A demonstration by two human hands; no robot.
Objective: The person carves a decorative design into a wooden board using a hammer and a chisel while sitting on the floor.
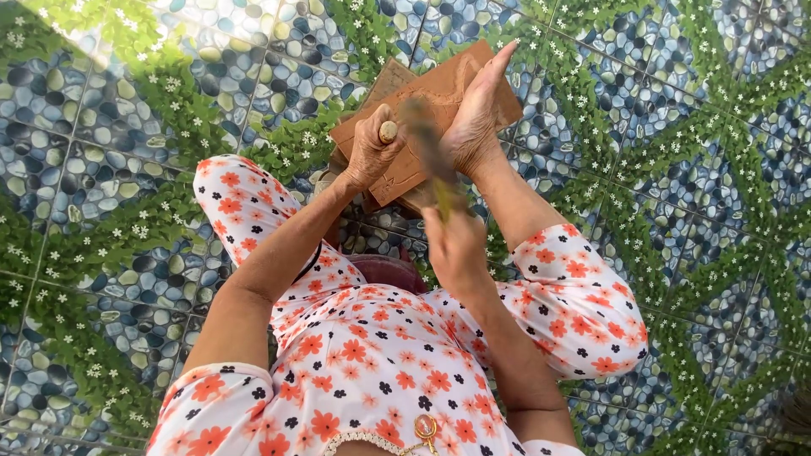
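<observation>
A brown wooden board (439, 84) with carved lines lies tilted on the tiled floor in front of me. My left hand (367, 156) is shut on a chisel whose round pale handle end (388, 131) shows above my fist, its tip down against the board. My right hand (452, 245) grips a wooden mallet (427, 148), blurred, raised just above the chisel handle. My bare right foot (477, 114) presses on the board's right side. My legs in orange-flowered cloth bend to either side.
A second, darker piece of wood (380, 84) sticks out under the board at its left. A pinkish low seat (389, 270) shows between my legs. The floor (676, 169) is tiled with pebble and green leaf patterns all around.
</observation>
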